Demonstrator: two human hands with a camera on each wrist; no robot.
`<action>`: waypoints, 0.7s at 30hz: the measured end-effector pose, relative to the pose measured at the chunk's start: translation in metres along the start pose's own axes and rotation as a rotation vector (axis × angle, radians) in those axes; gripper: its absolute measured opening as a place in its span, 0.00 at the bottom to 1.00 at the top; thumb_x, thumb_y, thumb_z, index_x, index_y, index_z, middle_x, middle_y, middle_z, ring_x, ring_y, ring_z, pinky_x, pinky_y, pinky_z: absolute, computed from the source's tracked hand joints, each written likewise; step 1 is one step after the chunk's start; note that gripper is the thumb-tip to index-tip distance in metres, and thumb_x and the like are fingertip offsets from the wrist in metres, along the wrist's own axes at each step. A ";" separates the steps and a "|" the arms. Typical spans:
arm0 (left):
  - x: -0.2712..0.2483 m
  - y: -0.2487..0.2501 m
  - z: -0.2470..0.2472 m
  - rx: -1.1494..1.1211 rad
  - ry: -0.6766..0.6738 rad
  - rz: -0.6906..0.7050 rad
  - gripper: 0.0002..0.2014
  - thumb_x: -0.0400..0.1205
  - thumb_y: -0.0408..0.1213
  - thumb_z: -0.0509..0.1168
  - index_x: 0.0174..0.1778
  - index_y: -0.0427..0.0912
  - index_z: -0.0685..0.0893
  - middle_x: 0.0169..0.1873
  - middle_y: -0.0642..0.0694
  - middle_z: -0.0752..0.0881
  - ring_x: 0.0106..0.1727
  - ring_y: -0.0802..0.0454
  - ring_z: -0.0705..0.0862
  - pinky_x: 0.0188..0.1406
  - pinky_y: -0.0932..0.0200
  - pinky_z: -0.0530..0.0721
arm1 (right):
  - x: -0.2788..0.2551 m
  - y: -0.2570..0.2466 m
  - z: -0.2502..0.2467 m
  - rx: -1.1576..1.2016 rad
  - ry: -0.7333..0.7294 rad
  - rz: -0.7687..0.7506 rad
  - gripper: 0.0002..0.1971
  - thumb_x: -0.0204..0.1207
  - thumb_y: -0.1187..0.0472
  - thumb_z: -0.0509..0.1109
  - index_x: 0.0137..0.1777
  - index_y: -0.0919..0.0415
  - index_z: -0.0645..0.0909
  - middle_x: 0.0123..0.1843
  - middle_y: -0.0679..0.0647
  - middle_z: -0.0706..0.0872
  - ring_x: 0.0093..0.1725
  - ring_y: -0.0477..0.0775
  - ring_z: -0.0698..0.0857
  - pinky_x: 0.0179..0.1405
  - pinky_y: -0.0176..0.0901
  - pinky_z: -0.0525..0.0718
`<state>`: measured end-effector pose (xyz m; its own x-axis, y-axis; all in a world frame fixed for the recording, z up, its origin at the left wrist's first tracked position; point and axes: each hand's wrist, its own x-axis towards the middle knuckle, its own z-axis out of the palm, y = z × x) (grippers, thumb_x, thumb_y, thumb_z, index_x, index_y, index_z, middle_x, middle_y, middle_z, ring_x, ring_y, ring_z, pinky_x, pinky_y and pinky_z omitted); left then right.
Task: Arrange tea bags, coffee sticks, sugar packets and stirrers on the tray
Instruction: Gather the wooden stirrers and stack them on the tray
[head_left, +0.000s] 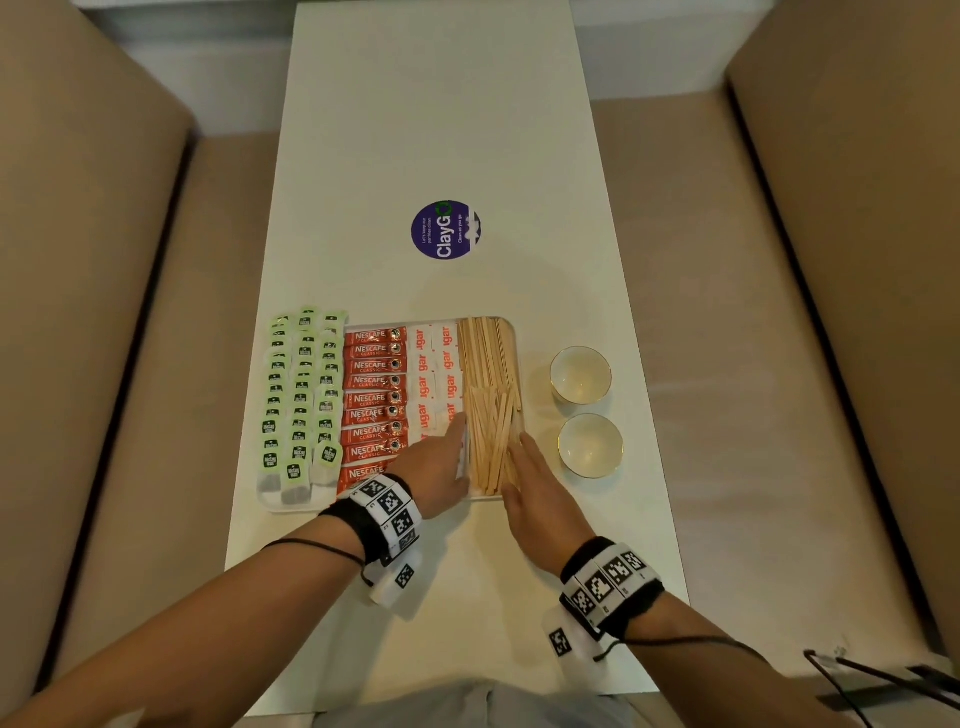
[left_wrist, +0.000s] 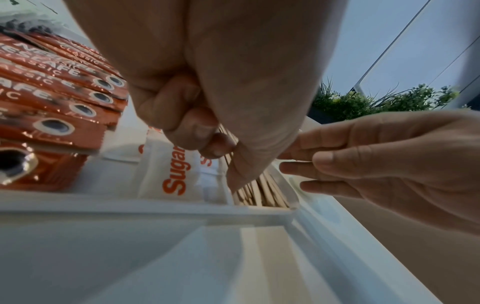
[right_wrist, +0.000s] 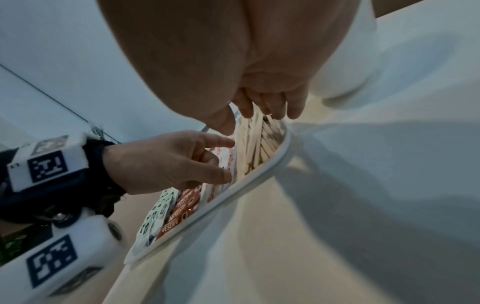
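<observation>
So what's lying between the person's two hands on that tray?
The wooden stirrers: the left hand flanks one side of the pile, the right hand the other, clearest in the head view.

Right hand (right_wrist: 259, 86) fingers (right_wrist: 294, 107) touch stirrers (right_wrist: 255, 144) in tray (right_wrist: 233, 197).

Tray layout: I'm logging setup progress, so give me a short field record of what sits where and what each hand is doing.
tray: white, on the table's near part
tea bags: leftmost rows
coffee sticks: red, right of the tea bags
sugar packets: between coffee sticks and stirrers
stirrers: wooden, rightmost; near ones lie askew
left hand: forefinger along the stirrers' left side, other fingers curled
right hand: fingers straight against the stirrers' right side
bowls: two, empty, right of the tray
</observation>
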<state>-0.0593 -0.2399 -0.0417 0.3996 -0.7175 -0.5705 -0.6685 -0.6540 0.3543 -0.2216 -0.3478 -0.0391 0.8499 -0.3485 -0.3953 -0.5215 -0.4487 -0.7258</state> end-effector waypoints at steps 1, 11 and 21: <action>-0.001 0.000 0.001 0.009 -0.009 0.000 0.46 0.82 0.48 0.68 0.87 0.49 0.43 0.39 0.49 0.83 0.36 0.51 0.85 0.40 0.49 0.89 | 0.000 0.004 0.001 0.007 0.001 -0.008 0.29 0.89 0.62 0.56 0.89 0.58 0.53 0.91 0.52 0.51 0.89 0.50 0.53 0.85 0.37 0.54; -0.003 0.008 0.004 0.040 -0.069 -0.041 0.50 0.84 0.51 0.68 0.88 0.44 0.37 0.54 0.40 0.87 0.47 0.48 0.87 0.48 0.52 0.87 | -0.003 0.015 0.009 -0.178 0.045 -0.083 0.28 0.88 0.64 0.58 0.87 0.64 0.58 0.88 0.60 0.61 0.87 0.61 0.57 0.89 0.48 0.45; -0.002 0.020 0.004 -0.051 -0.081 -0.075 0.44 0.85 0.44 0.64 0.88 0.44 0.40 0.53 0.40 0.87 0.43 0.48 0.86 0.44 0.54 0.85 | -0.007 0.014 0.000 -0.170 0.002 -0.062 0.27 0.91 0.63 0.53 0.89 0.62 0.54 0.91 0.55 0.53 0.90 0.56 0.48 0.75 0.26 0.29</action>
<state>-0.0757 -0.2502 -0.0363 0.3938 -0.6456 -0.6543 -0.6049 -0.7180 0.3443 -0.2352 -0.3511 -0.0466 0.8806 -0.3179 -0.3515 -0.4739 -0.6018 -0.6429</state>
